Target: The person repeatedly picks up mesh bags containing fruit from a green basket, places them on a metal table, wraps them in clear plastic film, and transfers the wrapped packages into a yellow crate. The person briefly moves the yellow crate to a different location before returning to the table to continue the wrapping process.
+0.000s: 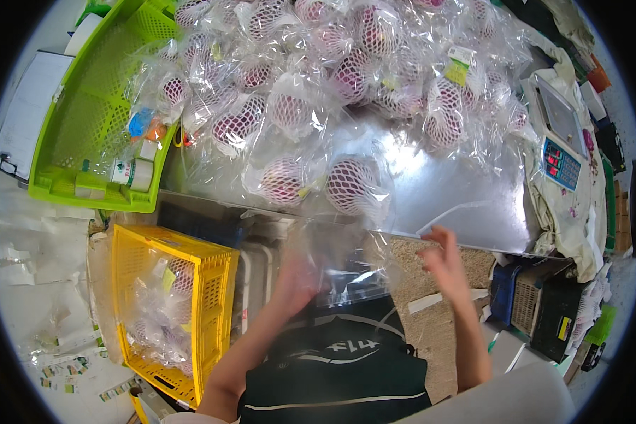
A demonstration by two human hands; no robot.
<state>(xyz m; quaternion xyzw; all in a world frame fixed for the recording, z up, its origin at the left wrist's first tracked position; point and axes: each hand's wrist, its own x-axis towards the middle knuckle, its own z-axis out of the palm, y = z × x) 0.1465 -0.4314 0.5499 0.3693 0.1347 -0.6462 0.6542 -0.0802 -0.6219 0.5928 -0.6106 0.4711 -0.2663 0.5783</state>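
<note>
My left hand (299, 281), blurred, is at the lower part of a clear plastic bag (352, 265) in front of my dark apron; the bag looks gripped by it. Two dark red round fruits in white foam nets, a left one (282, 181) and a right one (351, 185), lie above it near the edge of the metal table (456, 196), in clear film. My right hand (442, 259) hovers right of the bag, fingers apart and holding nothing. Behind, many netted fruits in clear bags (350, 74) are heaped on the table.
A green crate (98, 199) with a bottle and tape rolls stands left. Below it, a yellow crate (212, 297) holds bagged fruits. A digital scale (562, 164) sits at the right on a cloth. Dark crates (554, 312) are at the lower right. Scissors (179, 137) lie beside the green crate.
</note>
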